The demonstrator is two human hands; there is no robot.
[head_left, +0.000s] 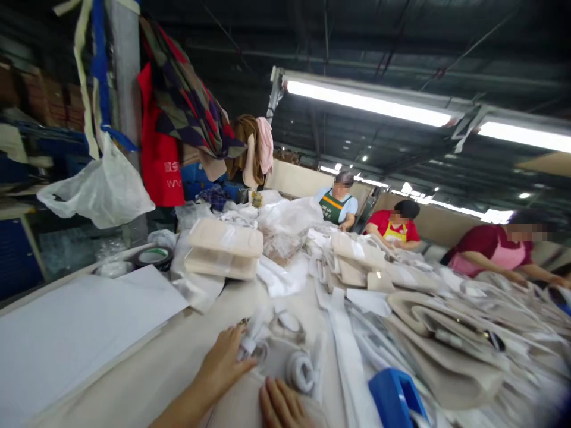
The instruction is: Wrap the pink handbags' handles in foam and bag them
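Note:
My left hand (225,364) rests at the left edge of a beige leather-like piece, perhaps a bag (279,352), lying on the table. Its thumb is apart from its fingers, and the fingertips touch or nearly touch a white wrapped strap part (250,345). A small dark metal bit shows at those fingertips. My right hand (284,407) lies flat on the near part of the beige piece, fingers stretched out and the palm cut off by the lower frame edge. Just above it sits a rolled white wrapping (301,371); another wrapped loop (288,324) lies farther back.
A blue tape dispenser (395,395) stands at right, by folded beige pieces (446,339). White sheets (84,333) and a tape roll (153,255) are at left. Stacked beige pieces (223,246) lie ahead. Several co-workers, one in a green apron (334,206), work across the table.

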